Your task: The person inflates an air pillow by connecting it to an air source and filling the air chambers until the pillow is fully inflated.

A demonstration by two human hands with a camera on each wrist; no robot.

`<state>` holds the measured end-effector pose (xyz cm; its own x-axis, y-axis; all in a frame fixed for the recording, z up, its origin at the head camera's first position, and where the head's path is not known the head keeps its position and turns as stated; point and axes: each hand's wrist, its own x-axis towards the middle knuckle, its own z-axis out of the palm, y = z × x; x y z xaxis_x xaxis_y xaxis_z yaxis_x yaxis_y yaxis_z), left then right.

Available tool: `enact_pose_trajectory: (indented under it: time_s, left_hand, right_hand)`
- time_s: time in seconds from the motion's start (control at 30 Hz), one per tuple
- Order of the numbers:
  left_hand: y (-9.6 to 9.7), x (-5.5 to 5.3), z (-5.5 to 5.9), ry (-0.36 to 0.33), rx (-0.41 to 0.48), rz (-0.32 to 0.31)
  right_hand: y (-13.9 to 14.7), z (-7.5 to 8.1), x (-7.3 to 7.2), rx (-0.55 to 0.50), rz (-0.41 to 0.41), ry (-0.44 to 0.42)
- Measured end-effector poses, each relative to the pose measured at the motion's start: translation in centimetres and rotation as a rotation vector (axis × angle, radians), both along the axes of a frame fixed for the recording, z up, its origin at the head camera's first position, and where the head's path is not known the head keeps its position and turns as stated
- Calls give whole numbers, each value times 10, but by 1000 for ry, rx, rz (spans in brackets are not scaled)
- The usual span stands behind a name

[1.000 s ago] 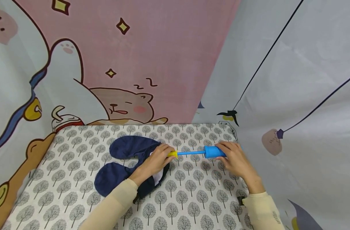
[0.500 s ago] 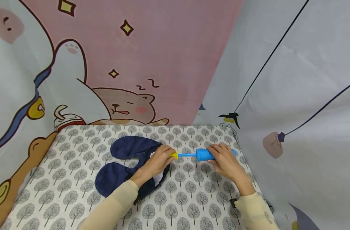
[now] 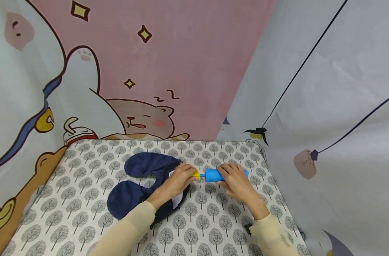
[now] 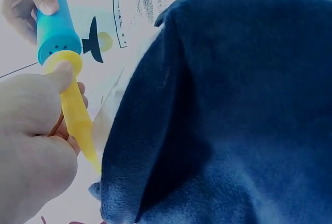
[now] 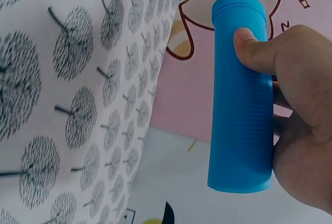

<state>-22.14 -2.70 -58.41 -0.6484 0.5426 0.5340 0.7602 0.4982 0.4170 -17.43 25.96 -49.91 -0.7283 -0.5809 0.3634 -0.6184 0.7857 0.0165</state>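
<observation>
A blue hand air pump (image 3: 212, 175) with a yellow nozzle end (image 4: 77, 111) lies level between my two hands. My left hand (image 3: 176, 180) pinches the yellow end, its thumb on the flange. The narrow nozzle tip runs to the edge of a navy U-shaped neck pillow (image 3: 125, 199), where a fold of cloth hides its end. My right hand (image 3: 236, 182) grips the blue barrel (image 5: 241, 105), thumb along one side. Only a short stretch of thin blue rod shows between barrel and yellow flange. A white patch (image 3: 177, 201) shows on the pillow beside my left hand.
The pillow lies on a table cloth (image 3: 210, 220) printed with grey trees. Behind the table hangs a pink curtain (image 3: 181, 53) with cartoon animals, and a pale curtain (image 3: 335, 92) stands close along the right side.
My right hand has moved left with the blue barrel, and the exposed rod has become much shorter. My left hand stays at the yellow end, and the pillow lies as before.
</observation>
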Motion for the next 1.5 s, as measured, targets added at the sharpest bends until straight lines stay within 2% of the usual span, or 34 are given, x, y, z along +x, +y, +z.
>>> enact_pose_trajectory:
  time_s: [0.17, 0.23, 0.4, 0.47, 0.57, 0.8, 1.03, 1.13, 1.27, 1.4, 1.5]
  left_hand:
    - [1, 6, 4, -6, 2, 4]
    - [-1, 9, 11, -2, -11, -7]
    - [-3, 7, 13, 45, -26, -16]
    - [-2, 4, 7, 49, -28, -6]
    - [-3, 0, 6, 65, -51, 2]
    - [-6, -2, 4, 101, -15, 6]
    - [-7, -3, 3, 61, -2, 6]
    - [-7, -4, 2, 64, 5, 11]
    - [-6, -5, -1, 98, -11, 22]
    - [-5, -5, -4, 85, 0, 17]
    - [-5, 2, 6, 78, 26, 8]
  right_hand:
    - [-12, 0, 1, 3, 9, -25]
    - [-13, 0, 0, 1, 12, -31]
    - [-8, -1, 0, -56, 11, -54]
    - [-2, -1, 0, -75, 5, -60]
    - [8, 1, 1, -81, -14, -64]
    - [41, 7, 3, -101, -61, -70]
    - [69, 9, 3, -124, -73, -57]
    - [76, 11, 3, -129, -82, -43]
    - [76, 12, 4, -128, -79, -17]
    - [65, 9, 3, -106, -48, 5]
    - [55, 6, 3, -92, -34, 10]
